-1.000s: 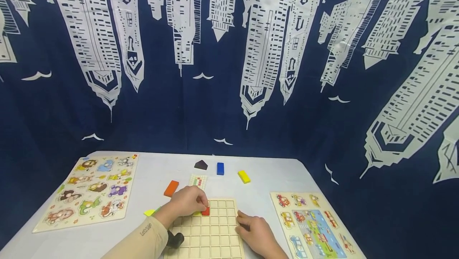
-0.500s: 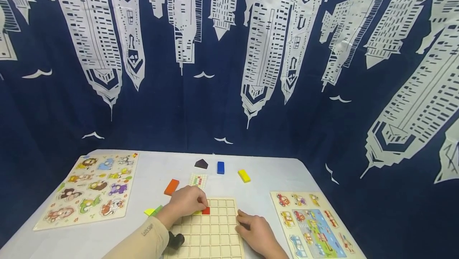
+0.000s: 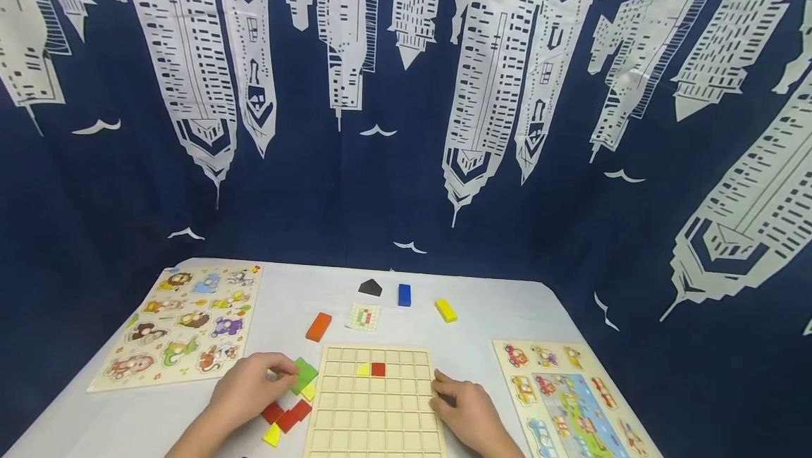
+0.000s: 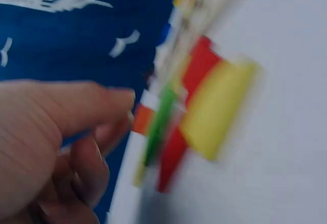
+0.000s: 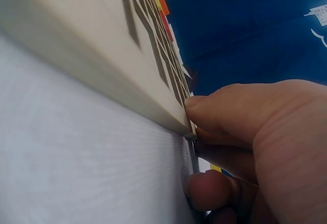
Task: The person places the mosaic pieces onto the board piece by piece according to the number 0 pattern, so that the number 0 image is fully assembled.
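Observation:
My left hand (image 3: 256, 382) is over the left side of the table, beside a loose pile of thin tiles. Its fingers are loosely bent, and nothing shows between thumb and fingers in the left wrist view. Closest to its fingertips is a green tile (image 3: 306, 375); red tiles (image 3: 287, 421) and a yellow quarter-round tile (image 3: 272, 435) lie nearer the front. A wooden grid board (image 3: 380, 416) lies in the middle, with a yellow tile (image 3: 363, 370) and a red square tile (image 3: 378, 370) side by side in its cells. My right hand (image 3: 468, 409) grips the board's right edge, thumb on top.
Behind the board lie a small pattern card (image 3: 364, 317), an orange block (image 3: 318, 327), a dark five-sided piece (image 3: 371, 287), a blue block (image 3: 404, 295) and a yellow block (image 3: 446, 311). An animal puzzle (image 3: 184, 324) lies left, a vehicle puzzle (image 3: 564, 394) right.
My left hand has let go of the red square tile on the board and moved left to the loose tiles. The right hand stays at the board's edge. The head view has shifted slightly.

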### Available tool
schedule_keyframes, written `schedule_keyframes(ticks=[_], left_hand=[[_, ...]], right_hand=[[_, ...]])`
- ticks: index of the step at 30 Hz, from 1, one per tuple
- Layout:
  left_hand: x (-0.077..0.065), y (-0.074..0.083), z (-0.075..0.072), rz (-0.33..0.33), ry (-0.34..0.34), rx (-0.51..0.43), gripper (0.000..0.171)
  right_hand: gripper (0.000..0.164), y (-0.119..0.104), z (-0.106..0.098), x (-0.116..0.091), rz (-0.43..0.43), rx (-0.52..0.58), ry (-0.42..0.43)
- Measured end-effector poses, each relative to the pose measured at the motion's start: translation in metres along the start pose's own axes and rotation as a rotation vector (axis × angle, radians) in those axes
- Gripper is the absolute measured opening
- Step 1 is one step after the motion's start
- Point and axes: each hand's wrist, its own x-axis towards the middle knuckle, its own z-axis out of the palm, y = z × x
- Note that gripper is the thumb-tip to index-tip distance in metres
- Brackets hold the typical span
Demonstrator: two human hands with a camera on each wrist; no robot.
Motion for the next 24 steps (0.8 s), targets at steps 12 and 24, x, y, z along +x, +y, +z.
schedule_keyframes(ticks=[12,24], left_hand=[[-0.001,-0.015,0.028,0.191,0.011,0.049,0.015],[-0.003,-0.013,0.025,0.168,-0.027,0.045,0.02]], right_hand=[[0.041,0.002,0.001,0.001,0.037,0.049,-0.048],[0.04,0.001,0.0,0.001,0.02,0.037,-0.026]])
